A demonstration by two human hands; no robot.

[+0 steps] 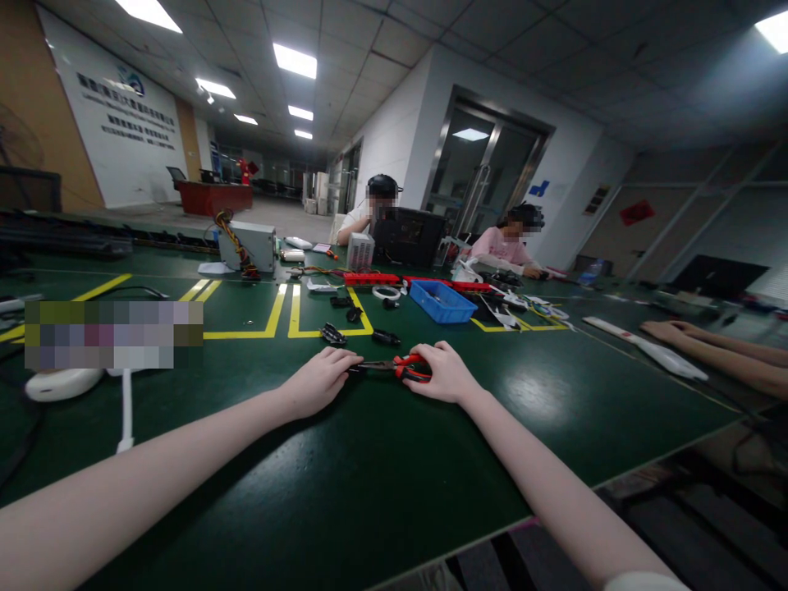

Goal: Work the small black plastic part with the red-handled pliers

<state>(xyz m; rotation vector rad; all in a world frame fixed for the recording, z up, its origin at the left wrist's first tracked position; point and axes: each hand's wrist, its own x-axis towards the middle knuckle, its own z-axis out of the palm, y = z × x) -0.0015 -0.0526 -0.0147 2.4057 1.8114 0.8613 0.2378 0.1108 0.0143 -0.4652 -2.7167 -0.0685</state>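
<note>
Red-handled pliers [397, 367] lie low over the green table [382, 476] between my two hands. My right hand [444, 373] is closed round the red handles. My left hand [320, 382] is curled at the dark jaw end, its fingertips pinched by the tip; whether something small sits in them is hidden. Just beyond the hands lie small black parts [333, 333] and another black piece [386, 336] on the table.
A blue bin [442, 300], red strips [371, 279], a grey power-supply box [249, 245] with wires and a white ring [386, 291] sit farther back. Two people work at the far side. Another person's forearms [720, 349] rest at the right. White devices [61, 382] lie at the left.
</note>
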